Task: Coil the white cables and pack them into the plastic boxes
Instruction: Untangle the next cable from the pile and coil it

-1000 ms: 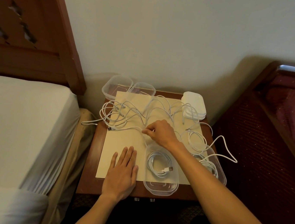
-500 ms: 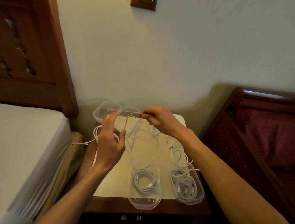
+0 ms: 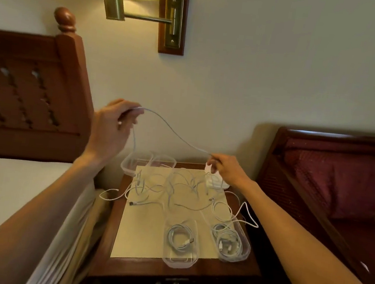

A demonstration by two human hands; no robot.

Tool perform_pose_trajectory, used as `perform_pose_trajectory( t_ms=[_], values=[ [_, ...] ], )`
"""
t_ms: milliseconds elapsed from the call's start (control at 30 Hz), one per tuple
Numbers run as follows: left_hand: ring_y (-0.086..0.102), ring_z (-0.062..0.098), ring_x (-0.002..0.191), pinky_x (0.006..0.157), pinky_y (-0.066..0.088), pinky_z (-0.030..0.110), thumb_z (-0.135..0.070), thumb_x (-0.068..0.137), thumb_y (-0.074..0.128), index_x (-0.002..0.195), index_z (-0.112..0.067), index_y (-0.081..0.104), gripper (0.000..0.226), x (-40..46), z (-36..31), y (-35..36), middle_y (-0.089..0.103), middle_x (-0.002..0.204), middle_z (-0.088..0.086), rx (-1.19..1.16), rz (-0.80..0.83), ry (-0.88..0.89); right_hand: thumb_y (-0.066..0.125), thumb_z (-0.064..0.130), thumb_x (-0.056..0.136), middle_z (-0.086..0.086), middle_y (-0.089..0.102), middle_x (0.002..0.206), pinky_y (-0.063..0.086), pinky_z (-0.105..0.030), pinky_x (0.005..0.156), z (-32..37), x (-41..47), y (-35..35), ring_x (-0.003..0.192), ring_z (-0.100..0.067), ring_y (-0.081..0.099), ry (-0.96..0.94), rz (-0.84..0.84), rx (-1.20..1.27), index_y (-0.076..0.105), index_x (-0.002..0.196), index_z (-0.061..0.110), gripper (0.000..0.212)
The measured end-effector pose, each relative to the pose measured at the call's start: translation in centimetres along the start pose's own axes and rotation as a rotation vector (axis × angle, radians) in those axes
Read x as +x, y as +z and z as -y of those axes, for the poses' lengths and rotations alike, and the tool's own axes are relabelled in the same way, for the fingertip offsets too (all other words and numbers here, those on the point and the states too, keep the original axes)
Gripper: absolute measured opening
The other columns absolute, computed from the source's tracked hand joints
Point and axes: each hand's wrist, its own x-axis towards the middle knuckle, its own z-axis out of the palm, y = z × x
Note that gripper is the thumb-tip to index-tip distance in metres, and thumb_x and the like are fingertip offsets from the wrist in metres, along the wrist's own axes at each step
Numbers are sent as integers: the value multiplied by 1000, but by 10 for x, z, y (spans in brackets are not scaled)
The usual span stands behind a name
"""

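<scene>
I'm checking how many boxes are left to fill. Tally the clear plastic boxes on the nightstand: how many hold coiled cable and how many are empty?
Boxes with coiled cable: 2, the near middle box and the near right box
Empty boxes: 2, the far left box and its neighbour
Total: 4

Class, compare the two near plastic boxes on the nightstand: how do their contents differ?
The left box holds one neat coil with a visible plug; the right box holds a fuller, looser bundle. A cable loops out over the right box's edge; nothing spills from the left box. Both are clear, lidless and hold white cable.
</scene>
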Motion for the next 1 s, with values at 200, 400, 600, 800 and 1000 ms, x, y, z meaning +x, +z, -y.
perform_pose_trajectory(
  t_ms=[200, 400, 600, 800, 1000],
  values=[
    [32, 26, 142, 112, 30, 32, -17, 90, 68, 154, -14, 19, 81, -35, -6, -8, 33, 156, 10, 489, 999, -510, 50, 21, 101, 12, 49, 54, 39, -18, 49, 56, -17, -34, 45, -2, 42, -10, -172, 202, 71, 87, 14, 26],
    [67, 21, 64, 58, 55, 29, -18, 102, 49, 151, -21, 30, 53, -29, -81, 35, 44, 139, -10, -117, 496, -319, 51, 20, 100, 8, 63, 74, 35, -12, 60, 127, -35, -46, 61, 2, 52, -294, -108, -75, 73, 85, 10, 28],
    [58, 11, 47, 53, 51, 33, -12, 98, 55, 87, -13, 69, 17, -19, -93, 24, 64, 67, 6, -171, 342, -236, 51, 24, 100, 21, 57, 60, 36, -16, 57, 134, -65, -72, 55, -3, 49, -329, -16, -1, 70, 84, 16, 26],
    [63, 21, 66, 66, 53, 35, -15, 96, 59, 94, -10, 72, 14, 19, -73, -21, 68, 87, 2, 0, -41, -168, 33, 29, 105, 3, 26, 59, 22, -20, 45, 108, -96, -81, 48, -8, 23, -34, 216, 721, 54, 82, 14, 35],
    [60, 14, 72, 67, 44, 21, -21, 98, 57, 97, -14, 71, 15, 29, -53, -38, 69, 92, 1, 54, -118, -291, 31, 29, 104, 8, 22, 55, 21, -18, 40, 145, -106, -105, 44, -6, 19, 19, 374, 1062, 49, 76, 18, 35]
  ],
)
